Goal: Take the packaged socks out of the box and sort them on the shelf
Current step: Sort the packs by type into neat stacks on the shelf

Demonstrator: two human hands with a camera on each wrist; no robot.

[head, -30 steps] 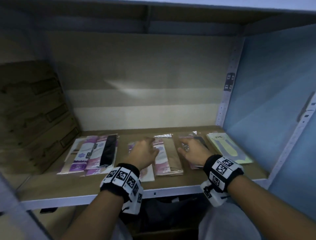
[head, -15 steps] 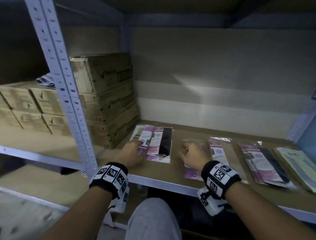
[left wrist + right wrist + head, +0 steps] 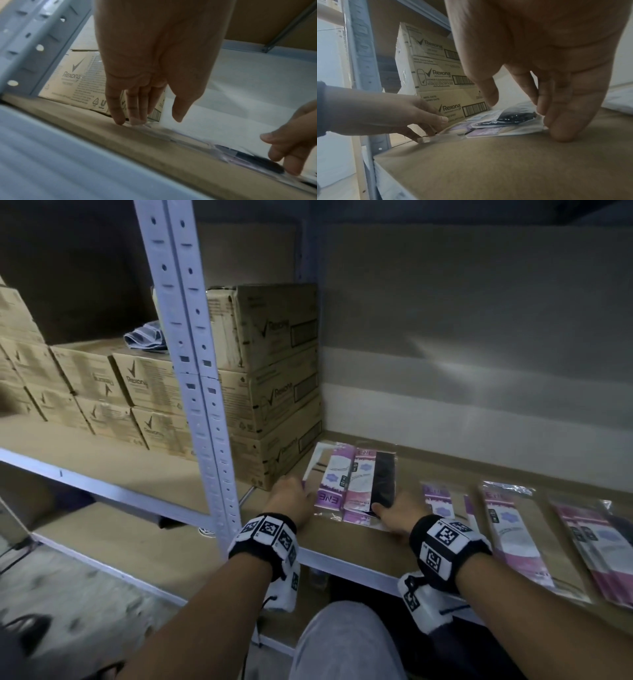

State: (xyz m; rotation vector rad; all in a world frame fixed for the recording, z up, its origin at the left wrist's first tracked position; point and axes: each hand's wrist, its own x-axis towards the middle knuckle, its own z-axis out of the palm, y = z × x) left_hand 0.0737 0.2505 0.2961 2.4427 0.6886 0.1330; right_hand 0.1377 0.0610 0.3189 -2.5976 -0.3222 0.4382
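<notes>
Far left: stacked brown cardboard Rexona cartons [image 3: 274, 392] behind the grey perforated steel upright [image 3: 191, 378]. Left hand [image 3: 289, 501] sits at the left edge of the leftmost pile of clear-wrapped purple-and-white sock packs [image 3: 352, 481] on the brown wooden shelf board [image 3: 342, 542]; fingers [image 3: 133, 115] are nearly straight, tips down on the board and the wrapper's edge, clasping nothing. Right hand [image 3: 399, 515] is at the pile's near right corner, fingers [image 3: 563, 121] bent down against the plastic edge, thumb over the black sock pack [image 3: 383, 479]; pinching or only pushing, cannot tell. Right of that, three more rows of sock packs [image 3: 510, 529] lie flat, apart. No source box visible.

Step looks like squaring up the left pile between both hands. Next move probably needs a light inward nudge from both sides, since slippery wrappers could slide off each other.
</notes>
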